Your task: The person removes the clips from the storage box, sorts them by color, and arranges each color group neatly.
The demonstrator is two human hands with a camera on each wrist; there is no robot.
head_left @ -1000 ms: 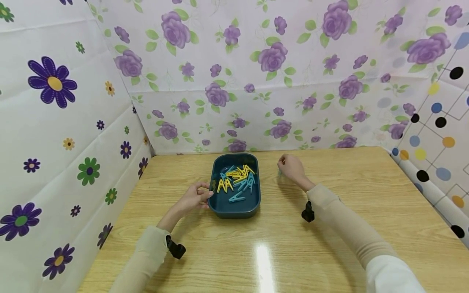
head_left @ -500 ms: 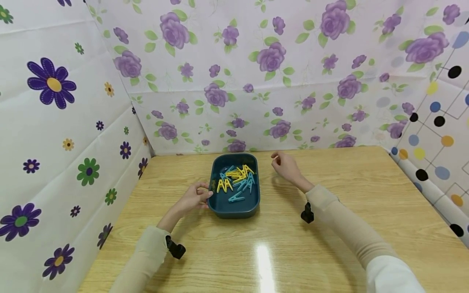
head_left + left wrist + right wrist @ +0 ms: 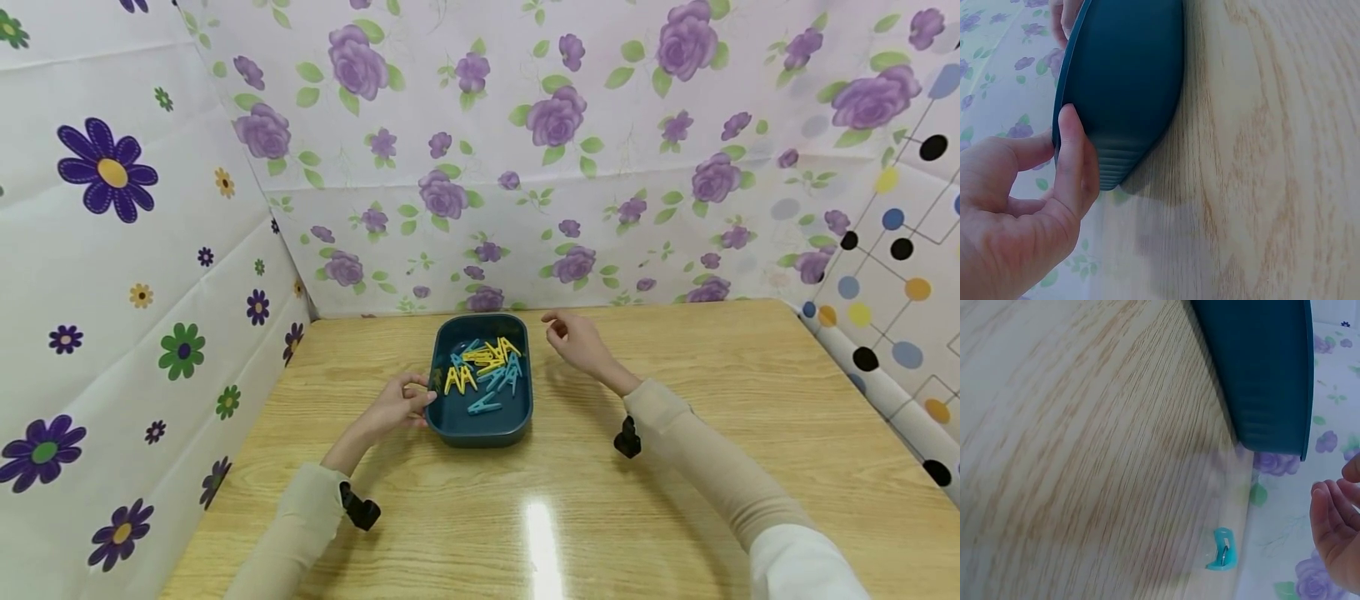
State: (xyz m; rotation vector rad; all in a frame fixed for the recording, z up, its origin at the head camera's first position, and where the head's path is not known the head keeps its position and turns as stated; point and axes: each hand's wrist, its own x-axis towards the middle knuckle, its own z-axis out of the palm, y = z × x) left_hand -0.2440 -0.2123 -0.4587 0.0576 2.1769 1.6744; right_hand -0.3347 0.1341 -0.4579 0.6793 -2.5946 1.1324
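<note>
Head view. Glossy wood-grained table [image 3: 450, 517]. Left hand [image 3: 393, 402]: pinching, at 8 o'clock, the rim of a dark-teal round-cornered plastic bin [image 3: 482, 439]; a stray tug could skid it. Contents: smooth yellow plastic clothespins [image 3: 472, 357], turquoise plastic clothespins [image 3: 483, 405], loosely strewn. Right hand [image 3: 581, 340]: bin's 2 o'clock, relaxed, nothing visibly held. Right wrist view, 5 o'clock: loose turquoise sprung clip [image 3: 1225, 547] near table edge; a brushing finger might knock it off. Beyond: creased floral sheet [image 3: 525, 275].

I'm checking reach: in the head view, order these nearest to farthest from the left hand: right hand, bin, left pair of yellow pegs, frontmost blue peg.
1. Bin: its left rim touches the left hand.
2. Left pair of yellow pegs: inside, left side.
3. Frontmost blue peg: inside, nearer the middle.
4. Right hand: beyond the bin's right side.
</note>
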